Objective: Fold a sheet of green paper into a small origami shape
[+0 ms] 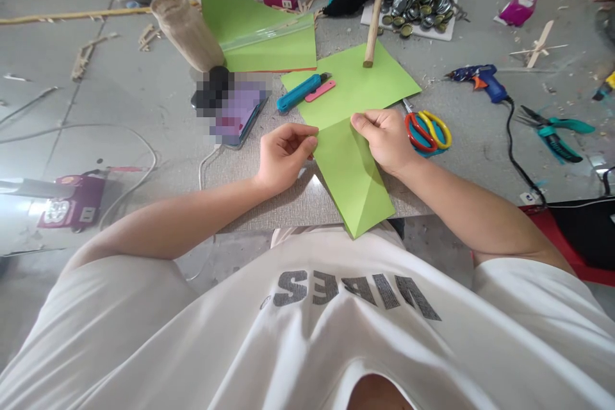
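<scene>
A folded piece of green paper (353,173) slants down toward my shirt, with creases near its lower end. Its upper left corner is pinched between the thumb and fingers of my left hand (288,155). My right hand (387,139) grips the upper right edge, thumb on top. Behind it lies a larger green sheet (350,86), bearing a blue cutter (302,92), a pink strip (320,91) and the end of a wooden stick (372,32). Scissors with red and yellow handles (435,131) rest just right of my right hand.
A jar (186,31) stands at the back left beside a folded green sheet (269,45). A phone (240,112) lies left of the cutter. Bottle caps (416,3) are heaped at the back. A blue glue gun (480,80) and pliers (552,131) lie right.
</scene>
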`<act>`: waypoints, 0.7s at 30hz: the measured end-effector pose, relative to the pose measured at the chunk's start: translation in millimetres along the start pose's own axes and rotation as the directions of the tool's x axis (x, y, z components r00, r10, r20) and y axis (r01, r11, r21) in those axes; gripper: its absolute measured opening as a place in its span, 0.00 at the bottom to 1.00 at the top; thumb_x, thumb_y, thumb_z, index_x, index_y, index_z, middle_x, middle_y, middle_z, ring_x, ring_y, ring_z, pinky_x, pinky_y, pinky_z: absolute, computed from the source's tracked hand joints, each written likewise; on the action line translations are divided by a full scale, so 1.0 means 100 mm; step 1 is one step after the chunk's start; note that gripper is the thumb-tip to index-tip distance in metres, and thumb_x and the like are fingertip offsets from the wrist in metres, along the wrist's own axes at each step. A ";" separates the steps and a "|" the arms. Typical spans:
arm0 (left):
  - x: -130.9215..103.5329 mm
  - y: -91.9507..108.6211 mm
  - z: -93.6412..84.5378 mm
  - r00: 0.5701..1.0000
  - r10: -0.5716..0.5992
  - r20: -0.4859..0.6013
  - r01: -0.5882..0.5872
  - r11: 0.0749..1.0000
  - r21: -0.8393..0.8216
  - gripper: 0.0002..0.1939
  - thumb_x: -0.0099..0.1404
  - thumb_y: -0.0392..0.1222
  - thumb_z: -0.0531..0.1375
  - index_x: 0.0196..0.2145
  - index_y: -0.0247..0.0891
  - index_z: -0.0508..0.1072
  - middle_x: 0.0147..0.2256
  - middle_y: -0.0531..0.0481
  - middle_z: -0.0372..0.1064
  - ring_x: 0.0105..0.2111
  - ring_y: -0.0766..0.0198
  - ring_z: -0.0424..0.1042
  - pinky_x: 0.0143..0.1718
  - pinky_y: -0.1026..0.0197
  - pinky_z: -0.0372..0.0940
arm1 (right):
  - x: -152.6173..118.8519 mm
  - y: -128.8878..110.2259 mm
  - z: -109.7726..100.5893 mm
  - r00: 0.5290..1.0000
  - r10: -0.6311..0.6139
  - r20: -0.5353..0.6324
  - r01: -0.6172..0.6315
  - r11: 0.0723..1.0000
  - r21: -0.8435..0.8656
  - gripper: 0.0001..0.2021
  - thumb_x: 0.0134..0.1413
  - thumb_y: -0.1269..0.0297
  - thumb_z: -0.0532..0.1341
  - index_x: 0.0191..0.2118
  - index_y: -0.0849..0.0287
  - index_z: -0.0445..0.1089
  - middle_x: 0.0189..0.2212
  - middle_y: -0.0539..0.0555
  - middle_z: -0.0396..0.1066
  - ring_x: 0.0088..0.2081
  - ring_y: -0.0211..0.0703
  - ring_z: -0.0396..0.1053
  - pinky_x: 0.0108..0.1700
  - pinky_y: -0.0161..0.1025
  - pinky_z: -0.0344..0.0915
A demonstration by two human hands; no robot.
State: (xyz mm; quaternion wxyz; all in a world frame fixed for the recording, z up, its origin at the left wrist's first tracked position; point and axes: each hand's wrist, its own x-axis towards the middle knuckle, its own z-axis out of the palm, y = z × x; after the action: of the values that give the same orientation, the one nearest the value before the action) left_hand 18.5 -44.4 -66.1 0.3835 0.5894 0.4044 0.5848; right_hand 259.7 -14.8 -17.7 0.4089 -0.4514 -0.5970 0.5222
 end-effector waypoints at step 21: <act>0.02 0.06 -0.01 0.999 -0.033 -0.043 0.033 0.999 -0.001 0.21 0.66 0.60 0.82 0.40 0.40 0.86 0.30 0.51 0.82 0.26 0.65 0.79 0.28 0.62 0.78 | 0.07 0.03 -0.04 0.962 -0.271 0.025 0.267 0.921 -0.283 0.47 0.64 0.07 0.57 0.23 0.49 0.45 0.22 0.45 0.41 0.27 0.37 0.42 0.30 0.43 0.44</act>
State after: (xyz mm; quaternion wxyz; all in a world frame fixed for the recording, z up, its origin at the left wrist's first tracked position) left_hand 18.0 -44.6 -59.5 0.3846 0.5697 0.4221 0.5911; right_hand 262.2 -6.9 -19.9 0.4121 -0.4230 -0.7189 0.3666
